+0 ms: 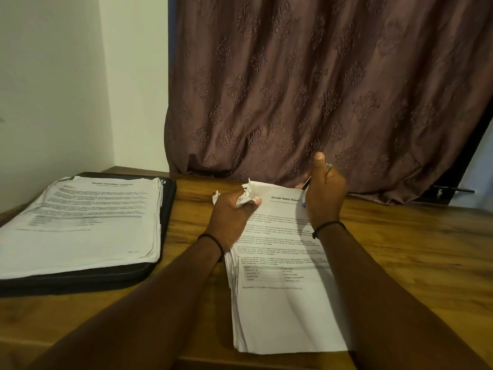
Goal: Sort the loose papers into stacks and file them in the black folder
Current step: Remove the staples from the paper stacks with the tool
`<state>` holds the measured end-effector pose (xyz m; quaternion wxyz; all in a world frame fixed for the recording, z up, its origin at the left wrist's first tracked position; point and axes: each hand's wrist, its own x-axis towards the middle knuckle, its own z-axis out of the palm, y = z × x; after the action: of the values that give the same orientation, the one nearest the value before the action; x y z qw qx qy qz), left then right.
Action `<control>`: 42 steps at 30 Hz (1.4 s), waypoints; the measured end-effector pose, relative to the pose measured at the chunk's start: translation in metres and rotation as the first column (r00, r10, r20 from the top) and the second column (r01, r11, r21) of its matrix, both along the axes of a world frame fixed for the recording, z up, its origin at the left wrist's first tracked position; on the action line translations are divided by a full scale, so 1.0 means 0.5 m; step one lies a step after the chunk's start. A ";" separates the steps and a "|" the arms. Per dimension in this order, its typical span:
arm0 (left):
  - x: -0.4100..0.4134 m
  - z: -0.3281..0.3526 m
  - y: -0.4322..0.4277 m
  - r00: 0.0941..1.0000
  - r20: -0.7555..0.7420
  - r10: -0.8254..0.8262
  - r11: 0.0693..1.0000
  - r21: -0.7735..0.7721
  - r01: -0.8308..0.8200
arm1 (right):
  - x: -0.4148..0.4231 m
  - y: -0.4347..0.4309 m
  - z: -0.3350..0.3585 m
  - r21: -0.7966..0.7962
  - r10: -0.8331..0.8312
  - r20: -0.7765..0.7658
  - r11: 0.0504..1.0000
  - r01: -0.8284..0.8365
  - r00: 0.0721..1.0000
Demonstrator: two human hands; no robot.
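We have the health report stack (282, 303) in front of us on the wooden table (413, 249), right of middle. Its top sheet is headed "Sample Health Report"; the paragraphs and the small table below are too fine to read. The long axis runs from the near edge away toward the curtain (320, 89), heading at the far end, so the print reads upright to us, leaning slightly left. Our left hand (229, 212) grips the crumpled far-left corner, fingers curled round the bunched paper. Our right hand (324, 196) sits at the far-right corner, thumb up, fingers curled round a thin object (329, 165) we cannot identify. Each wrist wears a black band (213, 240).

To the left lies the black folder (106, 276), flat and closed, carrying a second stack (88, 217) whose heading begins "Sample" and ends "Transcript"; the middle word is blurred. A pale wall (53, 76) stands behind it.
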<state>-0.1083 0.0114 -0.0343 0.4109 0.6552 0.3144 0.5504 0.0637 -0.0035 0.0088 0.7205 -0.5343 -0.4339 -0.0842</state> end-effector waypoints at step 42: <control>-0.021 0.000 0.017 0.978 0.016 0.206 0.975 -0.091 -0.204 | 0.146 -0.029 -0.055 -0.839 -0.081 0.386 0.382 0.387 0.919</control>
<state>-0.1187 0.0201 -0.0344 0.3847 0.5932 0.3994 0.5835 0.1368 -0.0178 -0.0189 0.2293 -0.8748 -0.4266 -0.0147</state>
